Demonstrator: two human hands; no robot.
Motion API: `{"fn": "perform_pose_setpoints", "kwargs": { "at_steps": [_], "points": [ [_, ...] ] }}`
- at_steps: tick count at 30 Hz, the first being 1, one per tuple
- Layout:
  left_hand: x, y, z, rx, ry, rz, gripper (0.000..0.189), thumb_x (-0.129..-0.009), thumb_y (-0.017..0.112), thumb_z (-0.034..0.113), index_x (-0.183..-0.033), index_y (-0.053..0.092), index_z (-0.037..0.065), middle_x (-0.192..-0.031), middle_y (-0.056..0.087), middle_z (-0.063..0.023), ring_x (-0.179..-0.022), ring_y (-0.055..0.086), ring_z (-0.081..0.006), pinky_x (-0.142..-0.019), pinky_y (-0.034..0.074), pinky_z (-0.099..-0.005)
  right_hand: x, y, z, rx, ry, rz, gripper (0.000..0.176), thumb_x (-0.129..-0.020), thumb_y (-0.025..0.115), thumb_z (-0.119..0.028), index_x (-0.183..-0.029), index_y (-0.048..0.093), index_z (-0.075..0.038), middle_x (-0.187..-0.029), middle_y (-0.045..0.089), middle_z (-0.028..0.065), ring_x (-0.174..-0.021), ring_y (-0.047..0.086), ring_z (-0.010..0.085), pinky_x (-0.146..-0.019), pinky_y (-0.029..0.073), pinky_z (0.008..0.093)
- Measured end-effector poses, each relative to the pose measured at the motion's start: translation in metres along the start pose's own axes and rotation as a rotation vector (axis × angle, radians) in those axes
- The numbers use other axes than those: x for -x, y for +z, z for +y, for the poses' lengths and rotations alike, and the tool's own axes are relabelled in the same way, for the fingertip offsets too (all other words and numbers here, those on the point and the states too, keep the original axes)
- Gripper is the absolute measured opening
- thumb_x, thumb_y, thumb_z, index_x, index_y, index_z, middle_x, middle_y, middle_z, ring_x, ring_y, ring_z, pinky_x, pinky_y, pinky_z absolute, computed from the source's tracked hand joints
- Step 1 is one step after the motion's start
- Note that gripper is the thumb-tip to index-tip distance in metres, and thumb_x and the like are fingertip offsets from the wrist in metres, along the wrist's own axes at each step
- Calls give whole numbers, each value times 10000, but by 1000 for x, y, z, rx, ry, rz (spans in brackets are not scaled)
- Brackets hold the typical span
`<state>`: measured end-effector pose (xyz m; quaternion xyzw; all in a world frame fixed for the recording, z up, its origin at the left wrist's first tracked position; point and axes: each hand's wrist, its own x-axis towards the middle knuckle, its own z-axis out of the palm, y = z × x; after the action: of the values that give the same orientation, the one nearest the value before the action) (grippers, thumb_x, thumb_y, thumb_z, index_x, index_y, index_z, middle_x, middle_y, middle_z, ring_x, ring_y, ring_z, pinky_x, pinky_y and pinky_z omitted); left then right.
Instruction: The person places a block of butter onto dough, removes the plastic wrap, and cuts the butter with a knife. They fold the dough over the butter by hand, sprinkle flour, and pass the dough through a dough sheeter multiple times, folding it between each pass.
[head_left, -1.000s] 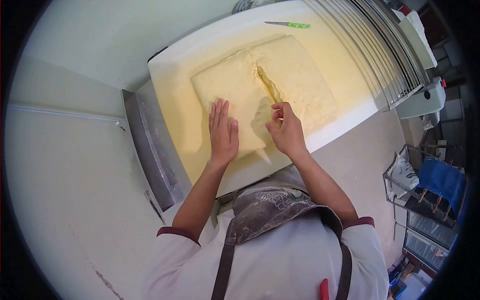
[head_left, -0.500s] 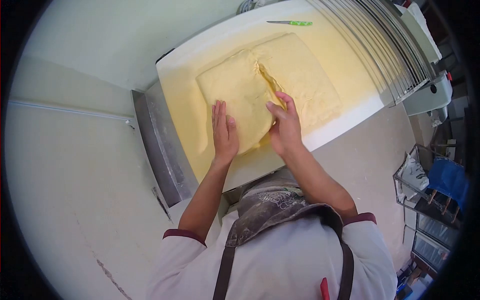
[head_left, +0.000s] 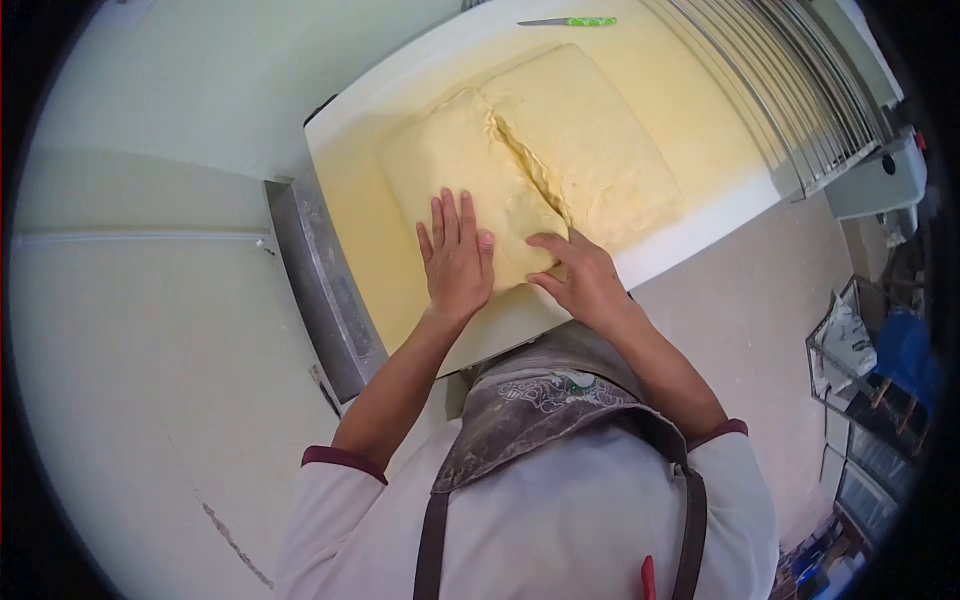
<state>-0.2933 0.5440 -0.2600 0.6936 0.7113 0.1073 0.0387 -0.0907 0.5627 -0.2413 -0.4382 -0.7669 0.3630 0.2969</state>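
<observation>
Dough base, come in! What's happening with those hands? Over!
Left hand flat on dough. Right hand gripping its near edge. Slit gaping. Knife beyond dough, away from hands.

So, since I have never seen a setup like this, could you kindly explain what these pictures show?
There is no machine here, only a person's two bare hands. Every picture comes from one camera worn on the person's head, looking forward and down, which is why the apron and arms appear below. On the pale work surface lies a wide, thick slab of what looks like dough, with a long open seam across it. The left hand rests flat on top; the right hand seems to pinch the near edge between thumb and fingers. Beyond the slab lies a green-handled knife, and a wire rack stands to the right.
</observation>
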Motion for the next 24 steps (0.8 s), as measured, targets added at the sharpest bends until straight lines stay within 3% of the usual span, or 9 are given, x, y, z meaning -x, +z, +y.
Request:
{"fn": "perform_pose_setpoints", "kwargs": {
  "at_steps": [3, 12, 18, 24],
  "points": [
    [-1, 0, 1, -8, -8, -18, 592, -981, 358, 308, -1495, 224, 45, -1552, 164, -220, -1443, 137, -385, -1138, 69, -571, 0, 0, 9, -28, -26, -19, 454, -744, 776, -165, -1156, 595, -109, -958, 592, 185, -840, 623, 374, -722, 516, 438],
    [-2, -8, 20, -5, 77, -60, 623, -976, 362, 374, -1497, 224, 63, -1557, 160, -205, -1450, 134, -350, -1151, 57, -545, -11, -22, 8, -11, 43, -169, 413, -712, 797, -100, -1107, 674, -98, -817, 636, 136, -636, 649, 229, -606, 524, 322],
    [3, -5, 15, 13, 79, -12, 633, -976, 364, 390, -1491, 230, 48, -1556, 172, -193, -1451, 135, -338, -1155, 61, -537, -11, -24, 33, -93, 72, -147, 341, -735, 795, -69, -1065, 711, -80, -811, 685, 122, -665, 652, 158, -612, 518, 278],
    [7, -3, 13, 23, 52, -7, 640, -974, 358, 416, -1490, 237, 58, -1559, 167, -186, -1458, 112, -322, -1156, 54, -537, -22, -31, 25, -184, 173, -323, 269, -793, 742, -10, -1058, 698, -17, -792, 696, 65, -690, 633, 95, -630, 514, 241]
  ]
}}
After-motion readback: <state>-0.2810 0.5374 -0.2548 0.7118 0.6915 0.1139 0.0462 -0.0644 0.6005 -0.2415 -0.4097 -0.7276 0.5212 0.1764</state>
